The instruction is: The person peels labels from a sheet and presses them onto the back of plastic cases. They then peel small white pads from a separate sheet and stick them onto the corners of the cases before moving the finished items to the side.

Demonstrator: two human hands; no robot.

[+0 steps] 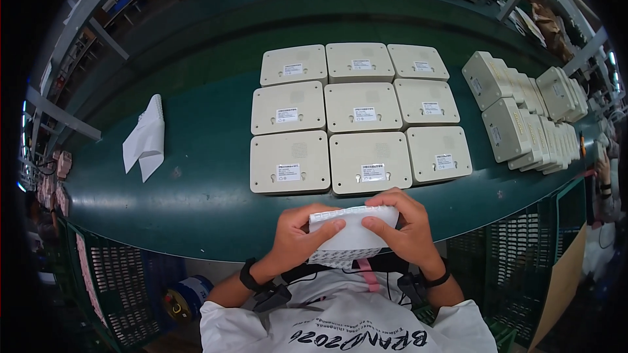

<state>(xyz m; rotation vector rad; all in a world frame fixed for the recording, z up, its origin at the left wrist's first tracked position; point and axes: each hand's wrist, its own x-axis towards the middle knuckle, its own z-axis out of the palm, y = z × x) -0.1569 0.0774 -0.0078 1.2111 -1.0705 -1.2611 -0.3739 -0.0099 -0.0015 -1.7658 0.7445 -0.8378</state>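
Close to my body, at the table's front edge, I grip a bent white sheet of labels [350, 234] between both hands. My left hand [297, 232] pinches its left side, thumb on the face and fingers behind. My right hand [407, 225] holds the right side the same way, index finger along the top edge. Small labels line that folded top edge, and rows of print show on the lower part. Just beyond the hands, cream plastic boxes [291, 161] lie in a three-by-three block, each bearing a white label [373, 172], with screw holes at the corners.
A curled white sheet [147, 137] lies on the green table [209, 202] at the left. More cream boxes [507, 132] stand on edge in rows at the right. Green crates [124, 281] flank me below the table, beside a blue drum [190, 294]. Another person's arm [603, 173] shows far right.
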